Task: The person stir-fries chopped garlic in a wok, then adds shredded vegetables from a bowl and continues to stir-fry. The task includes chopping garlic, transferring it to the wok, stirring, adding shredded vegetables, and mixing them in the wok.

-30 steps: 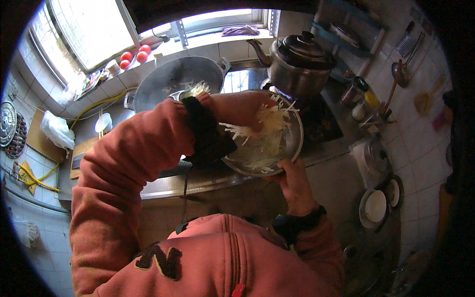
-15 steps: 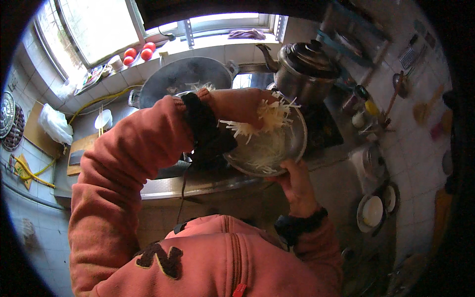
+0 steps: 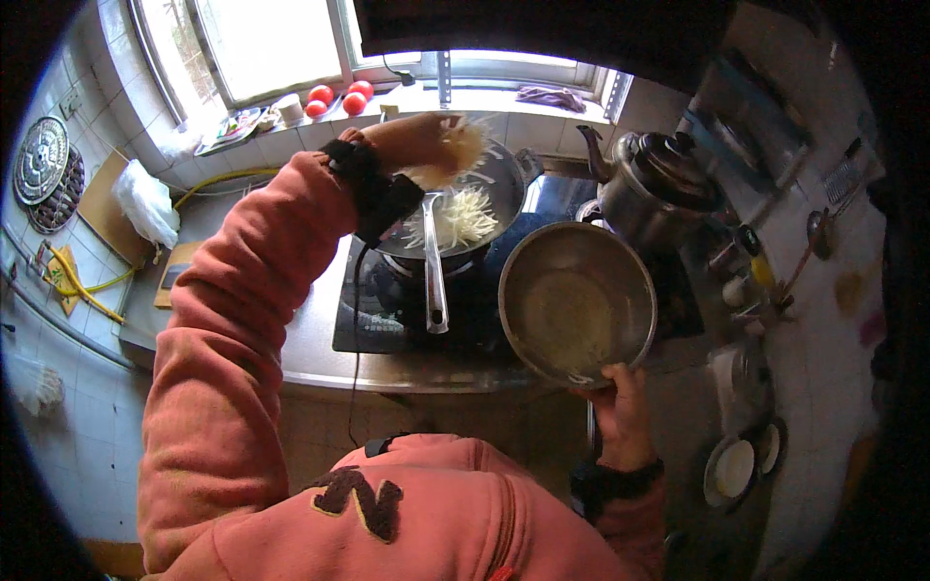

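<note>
My left hand (image 3: 434,148) is raised over the wok (image 3: 526,171) on the cooktop (image 3: 368,315), closed on a bunch of pale shredded vegetable, some strands falling. A pile of the same shreds (image 3: 463,218) lies in the wok beside a utensil with a long metal handle (image 3: 435,286) that sticks out toward me. My right hand (image 3: 616,407) grips the near rim of a grey metal bowl (image 3: 576,300), tilted toward me, with only a few traces of shreds visible in it.
A steel kettle (image 3: 654,194) sits at the back right, near jars (image 3: 736,290) and stacked plates (image 3: 731,474). At left are a wooden board (image 3: 174,261) and a plastic bag (image 3: 147,203). Tomatoes (image 3: 356,103) sit on the windowsill. Wall shelves (image 3: 741,116) are at right.
My left hand has lifted shreds out of the bowl and moved up-left over the wok. My right hand has moved the bowl right and down, uncovering the cooktop and handle.
</note>
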Tool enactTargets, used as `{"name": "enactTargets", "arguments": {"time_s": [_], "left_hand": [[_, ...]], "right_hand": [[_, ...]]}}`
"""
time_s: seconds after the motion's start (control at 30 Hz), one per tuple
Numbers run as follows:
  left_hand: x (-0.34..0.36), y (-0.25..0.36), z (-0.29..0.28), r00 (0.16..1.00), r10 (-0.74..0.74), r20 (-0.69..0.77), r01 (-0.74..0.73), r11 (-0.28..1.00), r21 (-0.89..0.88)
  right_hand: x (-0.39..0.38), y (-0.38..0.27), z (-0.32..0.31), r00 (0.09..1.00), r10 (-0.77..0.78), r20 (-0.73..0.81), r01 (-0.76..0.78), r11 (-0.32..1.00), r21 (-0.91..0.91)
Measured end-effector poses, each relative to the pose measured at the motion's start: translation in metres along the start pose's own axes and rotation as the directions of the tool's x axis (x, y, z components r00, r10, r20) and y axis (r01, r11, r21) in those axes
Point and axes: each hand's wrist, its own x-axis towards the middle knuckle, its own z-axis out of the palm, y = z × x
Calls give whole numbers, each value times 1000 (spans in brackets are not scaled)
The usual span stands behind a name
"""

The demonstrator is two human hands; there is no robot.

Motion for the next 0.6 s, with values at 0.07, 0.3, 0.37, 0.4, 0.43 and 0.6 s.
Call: {"name": "enactTargets", "arguments": {"time_s": [0.07,0.3,0.37,0.4,0.43,0.6], "left_hand": [[-9,-9,-6,980,-197,4,192,960,203],[-31,-17,-22,977,-212,11,203,949,242],[-27,-6,-19,992,-125,-12,124,956,265],[-24,2,-15,992,-121,-18,122,965,232],[-18,13,-9,993,-115,-15,115,971,207],[12,74,60,936,165,311,-147,986,-81]], "right_hand": [[-3,1,3,999,-37,-8,38,999,12],[-7,-7,9,998,-45,36,46,999,-14],[-6,-7,8,999,-26,42,27,999,-27],[-6,-6,8,999,-13,45,14,999,-36],[-5,-5,8,1000,-11,27,11,999,-32],[-5,0,11,993,-101,55,104,992,-67]]}}
